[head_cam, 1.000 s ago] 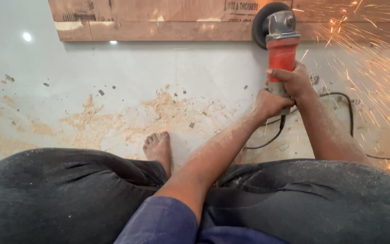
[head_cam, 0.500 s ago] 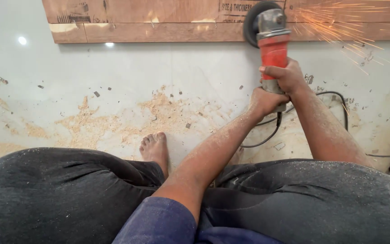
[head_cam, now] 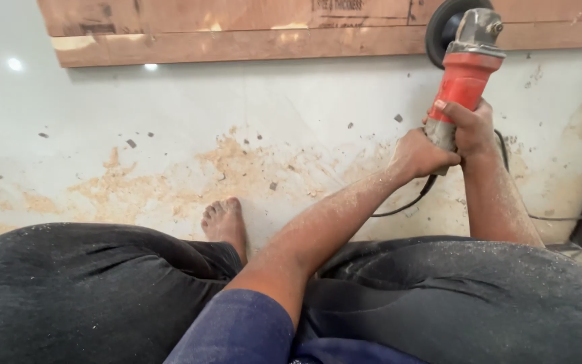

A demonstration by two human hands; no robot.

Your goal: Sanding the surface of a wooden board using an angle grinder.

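1. Nearest me, my dusty dark trousers (head_cam: 102, 290) fill the bottom of the view, with one bare foot (head_cam: 225, 222) resting on the pale floor (head_cam: 237, 114) among drifts of sawdust (head_cam: 250, 168).
2. My left hand (head_cam: 420, 154) is wrapped around the rear of the grinder (head_cam: 463, 81); my right hand (head_cam: 469, 128) is clamped on its red body just above, fingers closed tight.
3. The black cord (head_cam: 412, 199) trails back from the tool across the floor.
4. Farthest off, the disc (head_cam: 442, 30) sits at the edge of the wooden board (head_cam: 271, 30). The sparks that sprayed rightward a second ago are gone, so I judge the cutting has paused or the disc has lifted clear.
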